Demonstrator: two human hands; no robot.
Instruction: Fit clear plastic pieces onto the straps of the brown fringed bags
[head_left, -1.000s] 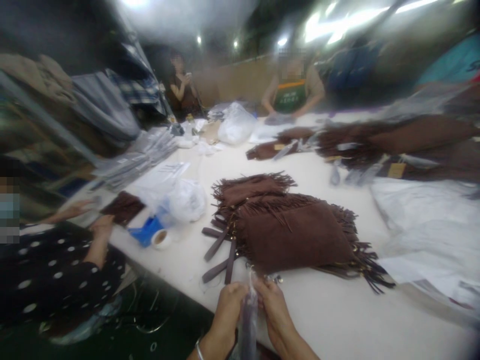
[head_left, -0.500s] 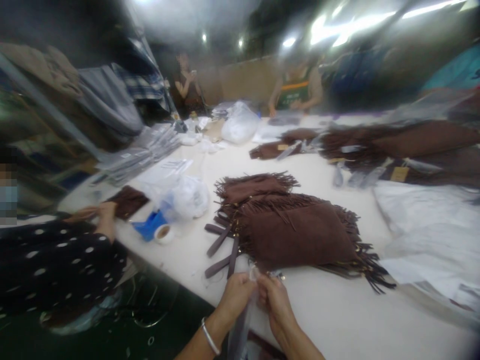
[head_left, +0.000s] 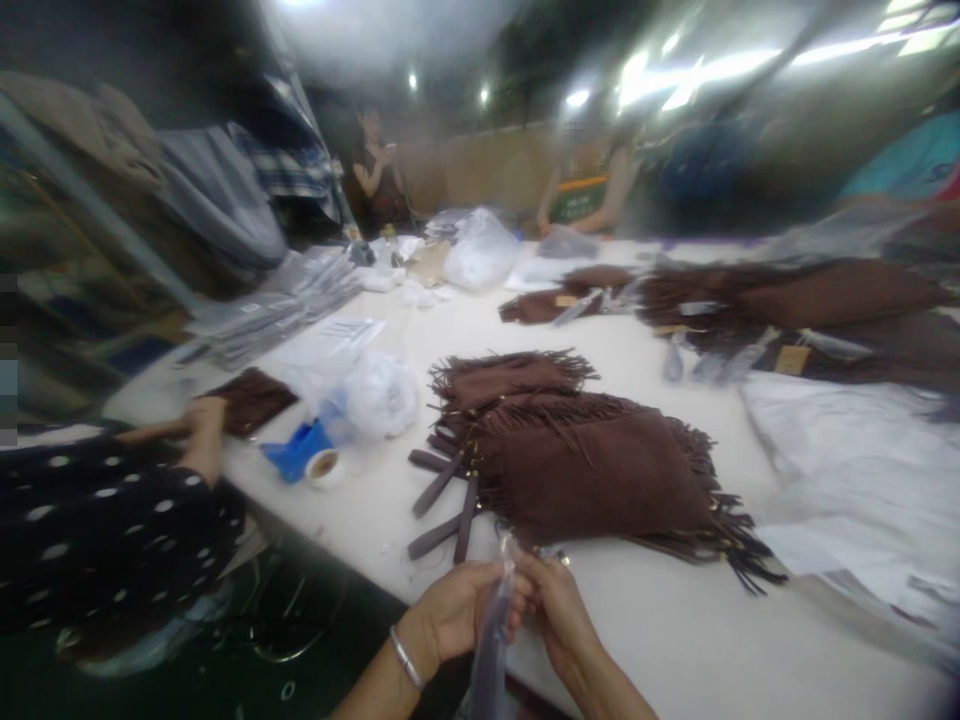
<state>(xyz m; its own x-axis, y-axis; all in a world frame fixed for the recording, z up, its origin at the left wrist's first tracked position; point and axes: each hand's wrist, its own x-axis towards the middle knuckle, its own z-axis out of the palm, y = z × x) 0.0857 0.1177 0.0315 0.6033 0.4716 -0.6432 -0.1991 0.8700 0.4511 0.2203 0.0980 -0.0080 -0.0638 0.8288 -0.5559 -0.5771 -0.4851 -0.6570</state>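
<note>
My left hand (head_left: 456, 605), with a silver bangle at the wrist, pinches the top of a dark strap (head_left: 491, 655) that seems wrapped in a clear plastic sleeve. My right hand (head_left: 553, 600) is closed at the same upper end, fingertips against the plastic. The strap hangs down toward the bottom edge of the view. Just beyond my hands lies a stack of brown fringed bags (head_left: 600, 470), with wrapped strap ends (head_left: 442, 535) sticking out at its left side. Small metal fittings (head_left: 553, 556) show beside my right fingers.
A blue tape dispenser (head_left: 300, 450) and a tape roll (head_left: 322, 468) sit left. A co-worker's hand (head_left: 204, 425) rests by a dark brown piece (head_left: 255, 400). More fringed bags (head_left: 825, 290) and white sheeting (head_left: 862, 460) lie right. Two people stand at the far side.
My left hand has rolled open a little, its lower fingers now showing behind the sleeved strap. The strap swings slightly more into view. Both hands stay at the same spot.
</note>
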